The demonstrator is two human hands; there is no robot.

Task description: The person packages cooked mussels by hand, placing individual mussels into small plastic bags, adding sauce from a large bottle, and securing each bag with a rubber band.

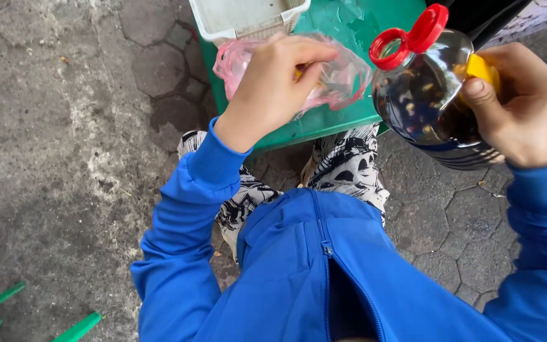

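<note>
Over the green plastic table's (pixel 343 117) near edge, left hand (pixel 273 85) pinches a soft, thin pink plastic bag (pixel 343 79). Right hand (pixel 523 107) is clenched on a tilted dark-liquid bottle (pixel 422 95), red flip-cap (pixel 409 38) open; judged heavy, slippery; grip the yellow handle (pixel 484 68).

In the upper middle of the frame the left hand (pixel 273 85) pinches a thin pink plastic bag (pixel 340 79), holding it over the green desk (pixel 340 25). At the upper right the right hand (pixel 520 111) grips a clear plastic bottle (pixel 428 101) of dark liquid, tilted toward the bag, its red flip cap (pixel 413 38) open. A white basket (pixel 248 16) sits on the desk at the top edge. Blue sleeves and a zipped blue jacket (pixel 324 272) fill the lower frame above grey paving (pixel 52 158).
</note>
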